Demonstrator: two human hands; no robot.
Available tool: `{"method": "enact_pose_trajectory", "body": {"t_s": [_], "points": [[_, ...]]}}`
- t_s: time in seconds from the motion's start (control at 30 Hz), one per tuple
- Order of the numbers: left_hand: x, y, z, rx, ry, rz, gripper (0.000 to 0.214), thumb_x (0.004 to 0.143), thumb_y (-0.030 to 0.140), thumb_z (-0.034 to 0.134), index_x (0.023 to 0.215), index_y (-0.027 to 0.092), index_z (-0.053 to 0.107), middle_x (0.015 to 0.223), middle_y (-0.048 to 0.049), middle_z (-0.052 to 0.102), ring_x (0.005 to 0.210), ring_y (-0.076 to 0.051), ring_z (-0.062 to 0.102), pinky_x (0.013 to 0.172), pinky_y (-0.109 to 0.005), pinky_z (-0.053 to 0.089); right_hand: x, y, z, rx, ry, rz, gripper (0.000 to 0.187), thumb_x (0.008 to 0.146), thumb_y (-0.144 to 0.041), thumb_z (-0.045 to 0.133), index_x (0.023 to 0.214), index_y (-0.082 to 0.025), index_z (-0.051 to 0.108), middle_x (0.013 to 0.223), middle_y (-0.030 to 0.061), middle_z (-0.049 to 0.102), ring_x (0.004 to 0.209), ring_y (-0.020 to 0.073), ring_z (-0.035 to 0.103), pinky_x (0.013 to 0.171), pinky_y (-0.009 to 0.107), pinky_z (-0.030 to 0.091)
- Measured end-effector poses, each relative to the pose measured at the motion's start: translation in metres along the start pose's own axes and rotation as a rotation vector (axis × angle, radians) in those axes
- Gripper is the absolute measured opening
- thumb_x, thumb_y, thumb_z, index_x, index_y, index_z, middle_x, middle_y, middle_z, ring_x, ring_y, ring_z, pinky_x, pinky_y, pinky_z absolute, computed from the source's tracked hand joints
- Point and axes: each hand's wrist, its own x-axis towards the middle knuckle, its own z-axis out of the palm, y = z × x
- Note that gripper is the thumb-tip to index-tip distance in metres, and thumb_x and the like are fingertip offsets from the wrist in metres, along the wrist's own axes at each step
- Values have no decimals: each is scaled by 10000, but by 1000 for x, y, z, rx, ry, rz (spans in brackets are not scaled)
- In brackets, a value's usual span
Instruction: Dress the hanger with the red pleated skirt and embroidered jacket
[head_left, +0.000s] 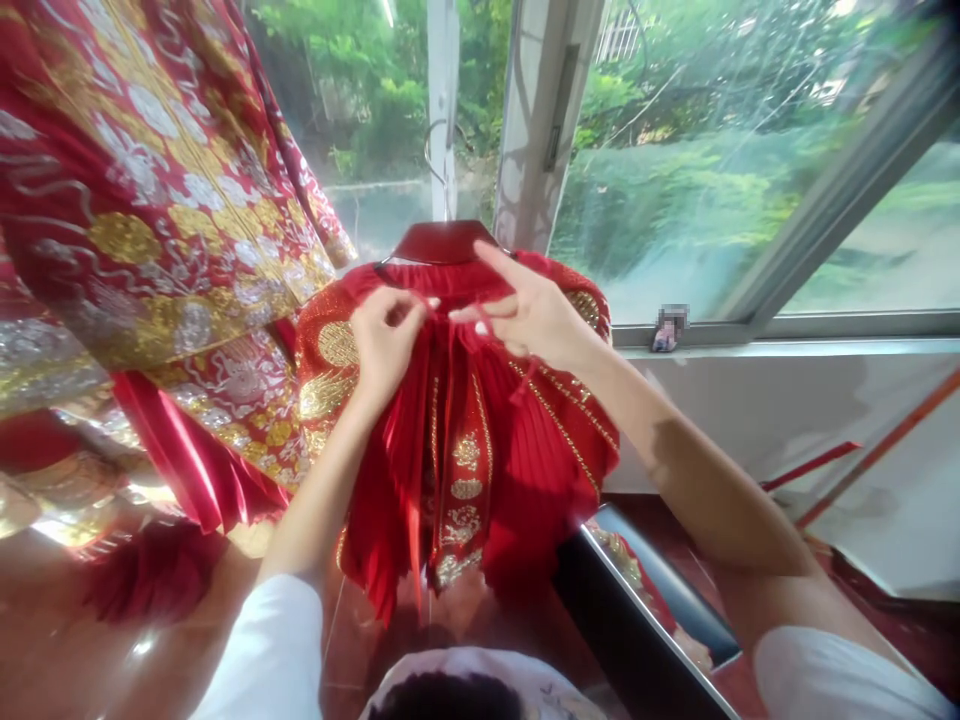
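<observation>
A red pleated skirt-like garment (465, 440) with gold embroidered panels hangs in front of me on a dark red hanger (442, 243) with a metal hook. My left hand (386, 335) is at its top edge, thumb and forefinger pinched on a thin red cord. Close beside it, my right hand (525, 315) has its index finger stretched out, while its other fingers close on a red cord (481, 318) whose loose part hangs below the hand. The fingertips are a small gap apart. Gold-trimmed pleats spread to both sides under my hands.
Large red robes (172, 220) with gold and silver embroidery hang at the left. Behind the garment are window frames (551, 110). A small object (667, 332) stands on the sill (705, 347). A black-edged mirror-like panel (637, 610) leans at the lower right above the tiled floor (352, 610).
</observation>
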Motion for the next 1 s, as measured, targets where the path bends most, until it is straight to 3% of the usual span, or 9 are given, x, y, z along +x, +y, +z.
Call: {"method": "enact_pose_trajectory", "body": {"t_s": [0.07,0.13,0.27,0.37,0.57,0.7,0.83,0.93,1.0], "points": [[-2,3,9,-156,-154,-71,121,772,167,672,658,162,631,652,15,618,601,-102,504,611,-242,408,1,4,12,-27,150,-31,727,854,-210,557,1531,-195,292,1117,78,713,615,93,611,519,230,513],[-5,5,13,-216,-273,-101,107,758,154,677,658,157,637,659,11,645,610,-105,528,623,-243,413,0,10,22,-128,208,-68,701,870,-177,512,1534,-206,294,1177,79,695,795,136,683,648,246,567],[-9,5,15,-168,-303,-65,97,765,142,669,674,158,638,681,7,656,636,-116,548,646,-254,411,-5,19,34,-341,177,-138,646,906,-157,426,1535,-231,303,1323,69,628,1031,175,679,791,258,569],[-12,6,14,-31,-283,27,102,770,96,636,696,164,622,722,5,645,683,-126,550,670,-263,399,-6,25,36,-419,179,-145,597,928,-204,412,1521,-232,348,1320,63,632,967,171,690,775,253,561],[-17,5,14,144,-378,70,248,773,73,589,601,185,449,640,21,490,631,-135,454,630,-276,364,0,36,37,-464,148,-184,506,950,-315,416,1441,-213,483,1054,57,735,816,175,675,806,304,550],[-21,5,15,209,-331,154,179,808,100,558,669,182,481,841,-31,571,782,-160,512,747,-304,420,2,45,45,-421,210,-218,509,947,-311,421,1444,-209,466,1084,76,721,749,154,643,776,287,544],[-22,4,8,370,-281,213,123,798,112,559,705,179,514,994,-61,619,894,-187,523,780,-313,430,3,56,47,-509,389,-297,578,864,-179,444,1439,-210,483,972,48,731,659,139,597,747,286,538],[-22,-2,-3,511,-206,237,126,780,99,532,690,183,506,931,-63,640,877,-191,527,709,-297,423,5,65,44,-578,560,-359,660,766,-85,450,1404,-236,530,849,10,721,576,123,539,690,273,523],[-22,-6,-7,490,-171,250,132,759,91,513,668,184,496,849,-57,639,812,-175,540,668,-286,421,6,68,41,-588,610,-396,668,732,-63,456,1358,-261,575,792,-7,705,553,118,513,670,273,516]]}}
